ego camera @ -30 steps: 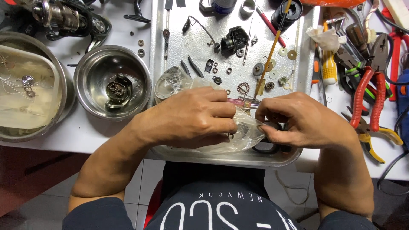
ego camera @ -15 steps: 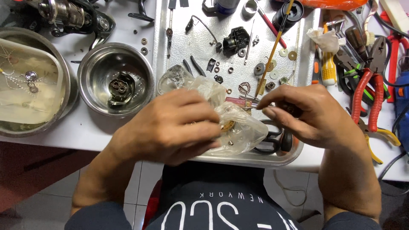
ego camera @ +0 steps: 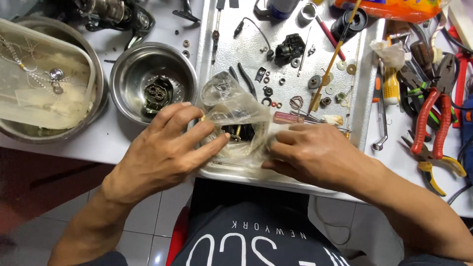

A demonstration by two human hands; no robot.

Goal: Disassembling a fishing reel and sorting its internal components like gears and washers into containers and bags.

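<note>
Clear bag (ego camera: 236, 116) sitting at frame centre, on near edge of tray (ego camera: 362, 123), small metal parts showing inside.

Left hand (ego camera: 165, 150): fingers pinching bag's left side. Right hand (ego camera: 315, 155): fingers curling onto right edge.

Judgement: keeping mouth up, grip light, stops parts spilling.

Tray carrying washers, screws, black parts. Bowl (ego camera: 125, 81), upper left: dark part inside. Tub (ego camera: 44, 81), far left: cloudy liquid, metal piece.

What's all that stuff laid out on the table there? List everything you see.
plastic bag: 1, clear, on tray's near edge, between both hands
metal tray: 1, silver, centre, strewn with small parts
small bowl: 1, steel, left of tray, dark part inside
large bowl: 1, steel, far left
plastic tub: 1, cloudy, in large bowl
pliers: 1, red-handled, right
left hand: on bag
right hand: on bag
</note>
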